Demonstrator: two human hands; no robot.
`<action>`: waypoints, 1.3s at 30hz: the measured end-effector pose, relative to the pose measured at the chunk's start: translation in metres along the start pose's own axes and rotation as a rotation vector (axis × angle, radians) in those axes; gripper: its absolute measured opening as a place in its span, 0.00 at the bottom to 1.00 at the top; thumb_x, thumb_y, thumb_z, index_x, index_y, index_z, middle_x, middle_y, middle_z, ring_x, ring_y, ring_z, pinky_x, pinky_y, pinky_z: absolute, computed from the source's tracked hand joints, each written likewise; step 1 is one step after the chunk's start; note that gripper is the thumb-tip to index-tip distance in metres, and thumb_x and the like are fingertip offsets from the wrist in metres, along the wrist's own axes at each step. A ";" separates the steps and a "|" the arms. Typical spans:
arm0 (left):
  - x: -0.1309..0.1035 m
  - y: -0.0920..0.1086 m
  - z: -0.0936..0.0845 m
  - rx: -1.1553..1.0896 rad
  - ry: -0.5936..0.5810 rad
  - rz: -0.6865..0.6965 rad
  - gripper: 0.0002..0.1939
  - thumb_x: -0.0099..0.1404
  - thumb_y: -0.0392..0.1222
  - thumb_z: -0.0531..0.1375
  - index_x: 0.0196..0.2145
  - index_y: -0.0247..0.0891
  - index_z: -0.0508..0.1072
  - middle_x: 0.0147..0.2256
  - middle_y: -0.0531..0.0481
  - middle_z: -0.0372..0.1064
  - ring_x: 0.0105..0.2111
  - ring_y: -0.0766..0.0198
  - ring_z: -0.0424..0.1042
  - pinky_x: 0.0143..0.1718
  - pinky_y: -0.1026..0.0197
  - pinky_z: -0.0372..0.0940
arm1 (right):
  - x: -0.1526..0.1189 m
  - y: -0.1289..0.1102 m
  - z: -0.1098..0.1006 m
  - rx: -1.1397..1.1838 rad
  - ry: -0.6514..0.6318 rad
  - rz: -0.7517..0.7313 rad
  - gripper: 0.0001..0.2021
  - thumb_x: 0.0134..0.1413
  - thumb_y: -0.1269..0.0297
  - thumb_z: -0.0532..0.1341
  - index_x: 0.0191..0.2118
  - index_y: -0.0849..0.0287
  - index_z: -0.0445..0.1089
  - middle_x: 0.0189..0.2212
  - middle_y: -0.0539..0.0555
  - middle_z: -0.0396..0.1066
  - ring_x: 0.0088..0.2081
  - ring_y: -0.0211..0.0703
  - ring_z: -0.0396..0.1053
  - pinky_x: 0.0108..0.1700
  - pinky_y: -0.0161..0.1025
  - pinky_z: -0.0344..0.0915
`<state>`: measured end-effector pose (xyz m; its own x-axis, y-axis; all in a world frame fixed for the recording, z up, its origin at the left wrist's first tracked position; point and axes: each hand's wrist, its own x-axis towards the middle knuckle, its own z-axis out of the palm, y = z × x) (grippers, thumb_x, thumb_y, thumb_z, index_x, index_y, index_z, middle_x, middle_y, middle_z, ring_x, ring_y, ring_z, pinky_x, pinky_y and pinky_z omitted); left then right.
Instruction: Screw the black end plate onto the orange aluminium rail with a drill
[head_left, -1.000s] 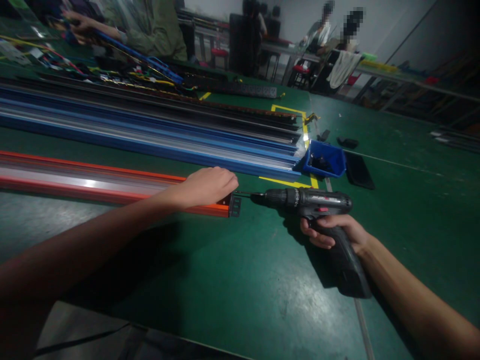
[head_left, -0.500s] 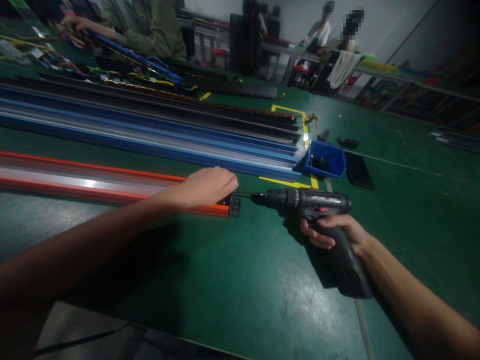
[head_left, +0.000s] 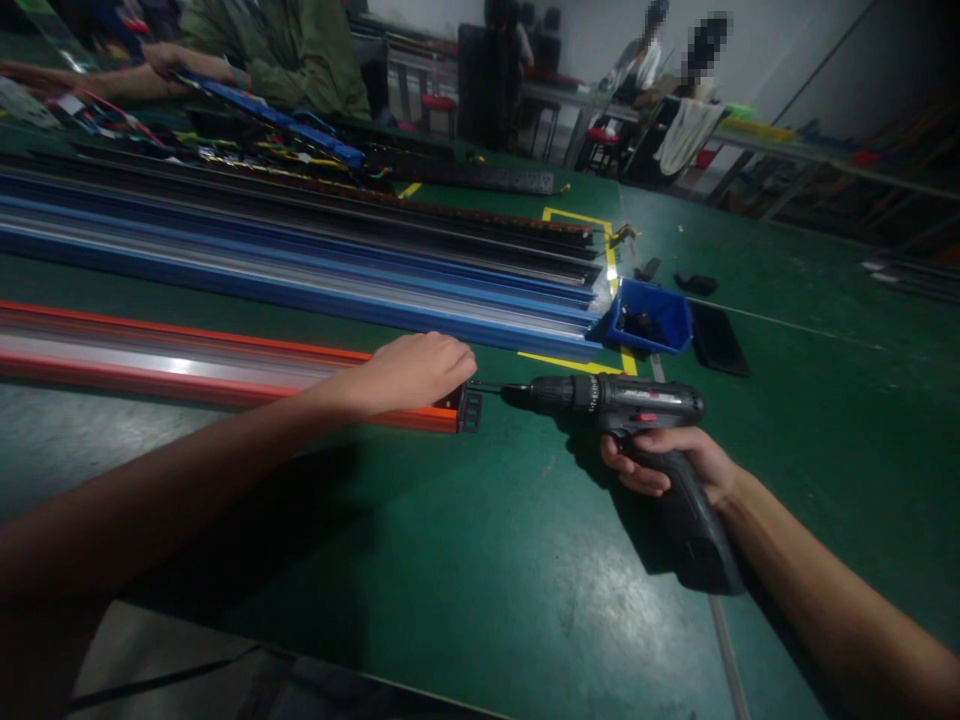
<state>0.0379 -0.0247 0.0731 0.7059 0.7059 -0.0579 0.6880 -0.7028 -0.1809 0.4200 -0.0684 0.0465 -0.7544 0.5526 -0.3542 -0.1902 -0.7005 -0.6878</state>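
My left hand [head_left: 424, 370] lies over the right end of a long orange-red metal profile [head_left: 180, 366], its fingers curled down at the far edge and their tips hidden. A black end piece [head_left: 471, 412] with slots sits on that end, just beside the hand. My right hand [head_left: 671, 460] is wrapped round the grip of a black power drill [head_left: 645, 400]. The drill points left, and its long thin bit [head_left: 491, 386] reaches the profile's end by my left fingers. The exact contact point of the bit is hidden.
Blue profiles [head_left: 300, 277] and dark profiles [head_left: 337, 222] lie behind the orange one. A blue bin [head_left: 652, 318] with dark parts stands beyond the drill, beside a black flat object [head_left: 718, 340]. Across the green table [head_left: 465, 560], a person's arms [head_left: 150, 75] are near wires.
The person across the table has stretched an arm to the left. My hands, the drill and the orange profile show almost no movement.
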 end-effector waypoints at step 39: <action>0.001 -0.001 0.000 0.000 0.002 0.017 0.19 0.75 0.36 0.46 0.45 0.33 0.77 0.42 0.39 0.77 0.40 0.54 0.76 0.37 0.56 0.64 | 0.000 -0.001 0.003 -0.027 0.022 0.003 0.12 0.57 0.66 0.67 0.42 0.71 0.79 0.31 0.57 0.73 0.20 0.29 0.60 0.24 0.30 0.67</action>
<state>0.0379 -0.0240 0.0735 0.7178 0.6938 -0.0589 0.6759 -0.7146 -0.1800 0.4184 -0.0692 0.0487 -0.7412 0.5605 -0.3694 -0.1709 -0.6897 -0.7037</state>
